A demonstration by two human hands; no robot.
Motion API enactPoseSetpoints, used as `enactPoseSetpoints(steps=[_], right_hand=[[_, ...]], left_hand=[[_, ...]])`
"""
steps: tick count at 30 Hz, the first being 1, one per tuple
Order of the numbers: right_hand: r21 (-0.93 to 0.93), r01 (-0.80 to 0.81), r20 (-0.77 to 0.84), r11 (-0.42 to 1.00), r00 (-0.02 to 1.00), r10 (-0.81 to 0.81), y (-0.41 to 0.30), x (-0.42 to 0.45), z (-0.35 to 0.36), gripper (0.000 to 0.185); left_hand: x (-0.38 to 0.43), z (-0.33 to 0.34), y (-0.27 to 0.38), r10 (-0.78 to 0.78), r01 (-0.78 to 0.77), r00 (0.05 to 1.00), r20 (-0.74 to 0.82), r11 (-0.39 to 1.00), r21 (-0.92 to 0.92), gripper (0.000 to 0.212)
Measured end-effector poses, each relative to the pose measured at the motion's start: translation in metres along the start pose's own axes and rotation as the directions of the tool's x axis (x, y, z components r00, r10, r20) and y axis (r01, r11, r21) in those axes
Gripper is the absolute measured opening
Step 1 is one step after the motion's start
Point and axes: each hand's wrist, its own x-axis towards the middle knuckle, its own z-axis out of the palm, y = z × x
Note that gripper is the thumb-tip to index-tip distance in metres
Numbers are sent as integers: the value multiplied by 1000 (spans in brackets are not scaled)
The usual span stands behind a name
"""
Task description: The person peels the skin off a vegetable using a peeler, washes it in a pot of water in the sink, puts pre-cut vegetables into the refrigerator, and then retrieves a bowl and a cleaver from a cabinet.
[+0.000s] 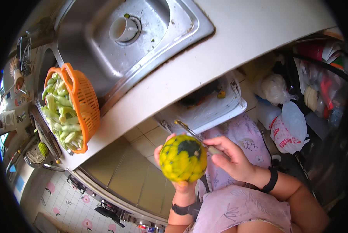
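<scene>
My left hand (183,186) cups a round squash (179,166) from beneath and behind, so part of that hand is hidden. Most of the squash shows yellow where the skin has been pared off in flat strips. Small green flecks remain between them, and a dark green patch of rind surrounds the stem scar. In my right hand (233,158) is a metal peeler (192,133) with a pale handle, held at the squash's upper right side. Yellow bits cling to the peeler's tip. Beyond both hands, a white plastic basin (220,112) contains dark peelings.
An orange plastic basket (88,106) of pale green pods stands on the counter (191,68), beside a steel sink (101,54). A white cup (123,29) lies over the sink drain. Plastic bags (289,126) crowd the floor at right. A gas hob (108,214) is at lower left.
</scene>
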Motion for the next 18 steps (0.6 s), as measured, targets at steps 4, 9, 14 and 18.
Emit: enactPoseSetpoints(steps=[4,9,14,18], right_hand=[[-82,53,-75,995,995,-59,2,1,7,38],[-241,108,44,965,994,-100,-8,0,-7,44],[-351,379,237,856,920,-311,-20,13,-18,41],[-479,396,234,783,918,-321,-29,10,-20,36]], left_hand=[[-3,-1,-6,-56,44,997,-55,980,-197,92],[2,-11,16,-338,342,933,122,940,-12,96],[8,-21,24,-466,578,794,390,778,-248,116],[3,-33,20,-491,575,810,321,775,-263,110]])
